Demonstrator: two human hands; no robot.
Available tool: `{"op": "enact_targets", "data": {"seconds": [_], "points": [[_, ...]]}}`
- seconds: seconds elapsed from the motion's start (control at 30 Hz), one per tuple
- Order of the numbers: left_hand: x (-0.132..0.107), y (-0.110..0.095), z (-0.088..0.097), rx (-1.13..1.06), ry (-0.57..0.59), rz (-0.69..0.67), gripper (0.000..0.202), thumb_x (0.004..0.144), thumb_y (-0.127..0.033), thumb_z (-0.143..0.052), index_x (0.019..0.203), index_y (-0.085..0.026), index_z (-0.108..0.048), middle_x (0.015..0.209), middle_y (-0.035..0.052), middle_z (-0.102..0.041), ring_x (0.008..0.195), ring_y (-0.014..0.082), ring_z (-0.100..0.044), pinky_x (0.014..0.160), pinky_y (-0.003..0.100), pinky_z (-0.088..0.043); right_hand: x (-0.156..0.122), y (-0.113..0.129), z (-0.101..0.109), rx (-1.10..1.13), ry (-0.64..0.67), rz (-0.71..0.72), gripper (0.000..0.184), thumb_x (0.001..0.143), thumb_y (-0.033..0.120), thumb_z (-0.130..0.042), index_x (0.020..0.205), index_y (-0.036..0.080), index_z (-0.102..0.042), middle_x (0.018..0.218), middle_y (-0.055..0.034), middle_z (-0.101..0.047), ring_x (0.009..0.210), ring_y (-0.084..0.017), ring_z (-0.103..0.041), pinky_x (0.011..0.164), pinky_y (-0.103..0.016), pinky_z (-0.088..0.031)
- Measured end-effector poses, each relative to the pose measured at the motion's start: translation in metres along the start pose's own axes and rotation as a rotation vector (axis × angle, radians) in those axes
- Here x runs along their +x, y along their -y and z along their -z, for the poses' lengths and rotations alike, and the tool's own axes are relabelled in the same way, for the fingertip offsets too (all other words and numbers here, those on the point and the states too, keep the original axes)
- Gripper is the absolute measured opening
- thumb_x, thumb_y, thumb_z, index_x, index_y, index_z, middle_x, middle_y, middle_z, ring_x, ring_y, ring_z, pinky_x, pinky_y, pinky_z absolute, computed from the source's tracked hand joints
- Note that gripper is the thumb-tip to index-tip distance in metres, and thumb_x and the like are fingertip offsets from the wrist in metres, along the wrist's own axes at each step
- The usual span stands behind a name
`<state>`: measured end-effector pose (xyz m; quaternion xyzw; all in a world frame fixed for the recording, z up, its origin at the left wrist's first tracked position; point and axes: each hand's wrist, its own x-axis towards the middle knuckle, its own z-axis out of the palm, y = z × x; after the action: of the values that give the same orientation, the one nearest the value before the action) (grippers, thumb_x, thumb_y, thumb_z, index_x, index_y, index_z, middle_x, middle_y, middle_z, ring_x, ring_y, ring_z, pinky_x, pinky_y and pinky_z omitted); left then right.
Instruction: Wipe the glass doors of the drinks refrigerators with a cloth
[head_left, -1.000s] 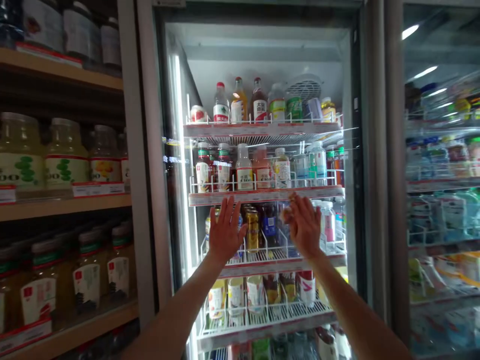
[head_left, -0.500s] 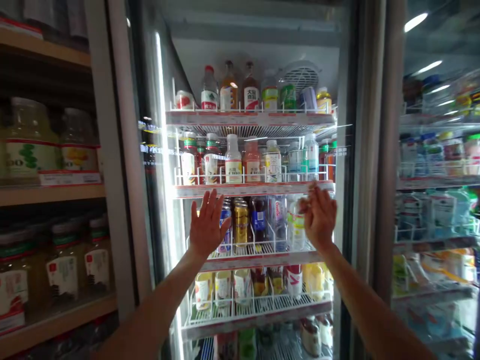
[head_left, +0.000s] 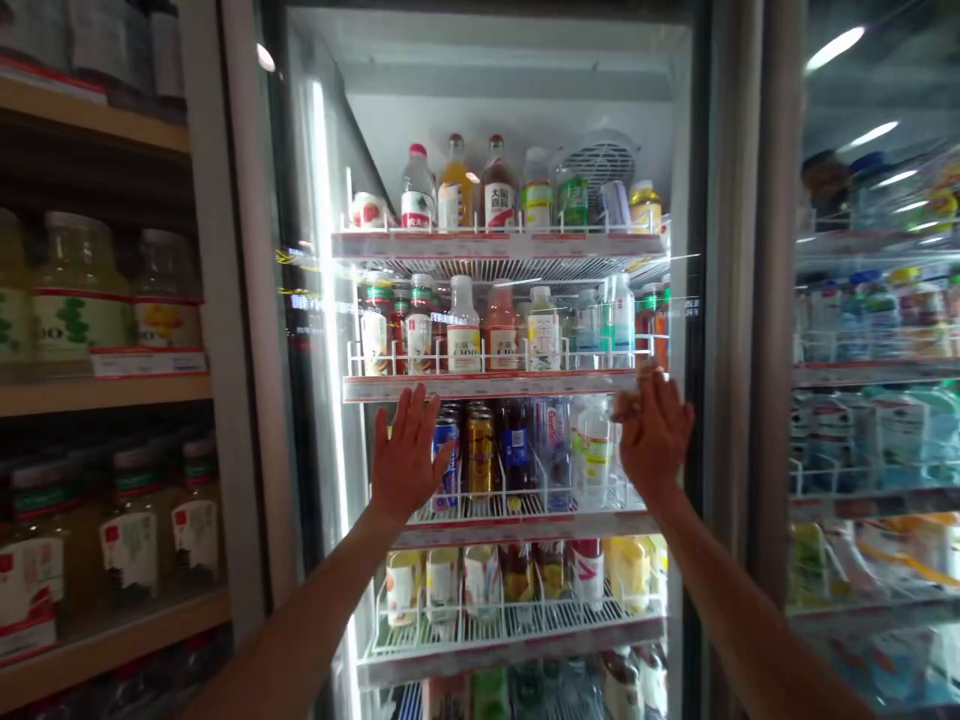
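My left hand is raised with its fingers stretched up and the palm flat towards the glass door of a lit drinks fridge. Nothing shows in it. Behind its thumb, through the glass, stand a blue can and a gold can. My right hand is up at the door's right side, its fingers bent and close together. A blurred brownish patch shows by its thumb and fingertips; I cannot tell whether it is a cloth or a reflection. Clear bottles stand behind the glass beside this hand.
Wire-fronted fridge shelves carry rows of bottles and cans. At the left, wooden shelves hold juice bottles. A metal door frame separates this fridge from another stocked cooler on the right.
My right hand has moved a little to the right and slightly down. My left hand has shifted slightly left, still flat. The whole view has tilted a little.
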<state>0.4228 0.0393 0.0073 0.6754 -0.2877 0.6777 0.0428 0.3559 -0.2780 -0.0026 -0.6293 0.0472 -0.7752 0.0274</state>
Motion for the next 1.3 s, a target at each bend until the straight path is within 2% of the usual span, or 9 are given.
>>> {"op": "enact_targets", "data": {"seconds": [0.1, 0.23, 0.3, 0.5, 0.67, 0.73, 0.93, 1.13, 1.3], "points": [[0.001, 0.0, 0.001, 0.005, -0.017, -0.008, 0.069, 0.09, -0.038, -0.043, 0.146, -0.017, -0.01, 0.148, 0.0139, -0.026, 0.141, 0.0223, -0.013, 0.115, 0.046, -0.008, 0.012, -0.002, -0.004, -0.025, -0.072, -0.106, 0.05, 0.086, 0.023, -0.037, 0.134, 0.012, -0.043, 0.137, -0.0158, -0.045, 0.131, -0.028, -0.037, 0.104, -0.053, -0.031], [0.001, -0.001, 0.001, -0.01, -0.025, -0.006, 0.068, 0.09, -0.037, -0.044, 0.146, -0.017, -0.011, 0.147, 0.0137, -0.027, 0.14, 0.0223, -0.015, 0.115, 0.046, -0.008, 0.006, 0.045, -0.004, 0.095, 0.103, 0.219, 0.05, 0.088, 0.021, -0.037, 0.138, 0.02, -0.039, 0.137, -0.0081, -0.047, 0.136, -0.021, -0.029, 0.109, -0.045, -0.029], [0.001, -0.001, 0.001, -0.011, -0.023, -0.002, 0.068, 0.089, -0.036, -0.044, 0.146, -0.018, -0.012, 0.147, 0.0133, -0.028, 0.14, 0.0224, -0.016, 0.115, 0.046, -0.008, 0.004, 0.047, -0.003, 0.106, 0.164, 0.314, 0.048, 0.088, 0.021, -0.039, 0.136, 0.021, -0.041, 0.136, -0.0067, -0.048, 0.136, -0.019, -0.03, 0.11, -0.043, -0.028], [0.0, -0.002, 0.0, -0.014, -0.011, 0.01, 0.069, 0.089, -0.036, -0.047, 0.146, -0.018, -0.012, 0.146, 0.0126, -0.029, 0.14, 0.0224, -0.016, 0.115, 0.046, -0.006, 0.022, 0.015, -0.013, -0.042, -0.057, 0.0, 0.048, 0.087, 0.023, -0.036, 0.133, 0.014, -0.044, 0.137, -0.0151, -0.046, 0.132, -0.027, -0.037, 0.104, -0.053, -0.03], [-0.001, -0.001, 0.0, -0.037, -0.036, 0.003, 0.07, 0.089, -0.036, -0.047, 0.146, -0.017, -0.012, 0.146, 0.0129, -0.031, 0.14, 0.0216, -0.014, 0.116, 0.045, -0.006, 0.008, 0.083, -0.015, 0.134, 0.129, 0.328, 0.049, 0.088, 0.02, -0.04, 0.137, 0.018, -0.039, 0.138, -0.0081, -0.045, 0.138, -0.02, -0.026, 0.111, -0.044, -0.026], [0.0, -0.002, 0.001, -0.035, -0.041, -0.001, 0.069, 0.089, -0.036, -0.046, 0.146, -0.016, -0.012, 0.145, 0.0135, -0.032, 0.141, 0.0213, -0.013, 0.116, 0.045, -0.006, 0.006, 0.085, -0.013, 0.135, 0.171, 0.38, 0.049, 0.088, 0.019, -0.04, 0.137, 0.02, -0.039, 0.138, -0.0065, -0.046, 0.137, -0.019, -0.027, 0.112, -0.042, -0.025], [0.0, -0.003, 0.001, -0.037, -0.023, 0.023, 0.064, 0.092, -0.035, -0.04, 0.146, -0.018, -0.011, 0.145, 0.0112, -0.033, 0.14, 0.0214, -0.018, 0.116, 0.045, -0.006, 0.024, 0.043, -0.018, -0.019, -0.069, 0.044, 0.048, 0.089, 0.023, -0.036, 0.136, 0.014, -0.041, 0.138, -0.015, -0.044, 0.132, -0.027, -0.035, 0.105, -0.053, -0.03], [-0.001, -0.003, -0.002, -0.061, -0.023, 0.035, 0.066, 0.091, -0.036, -0.043, 0.146, -0.017, -0.012, 0.146, 0.0119, -0.031, 0.14, 0.0223, -0.018, 0.115, 0.046, -0.005, 0.005, 0.109, -0.02, 0.084, 0.127, 0.334, 0.049, 0.09, 0.02, -0.039, 0.139, 0.02, -0.036, 0.139, -0.0068, -0.045, 0.138, -0.02, -0.026, 0.11, -0.043, -0.027], [-0.002, -0.004, -0.002, -0.076, -0.004, 0.043, 0.066, 0.091, -0.037, -0.041, 0.146, -0.018, -0.01, 0.147, 0.0108, -0.029, 0.14, 0.0223, -0.019, 0.115, 0.047, -0.005, 0.008, 0.062, -0.012, -0.013, 0.025, 0.178, 0.047, 0.091, 0.023, -0.036, 0.137, 0.017, -0.039, 0.137, -0.0118, -0.046, 0.134, -0.025, -0.034, 0.106, -0.049, -0.03]]}}
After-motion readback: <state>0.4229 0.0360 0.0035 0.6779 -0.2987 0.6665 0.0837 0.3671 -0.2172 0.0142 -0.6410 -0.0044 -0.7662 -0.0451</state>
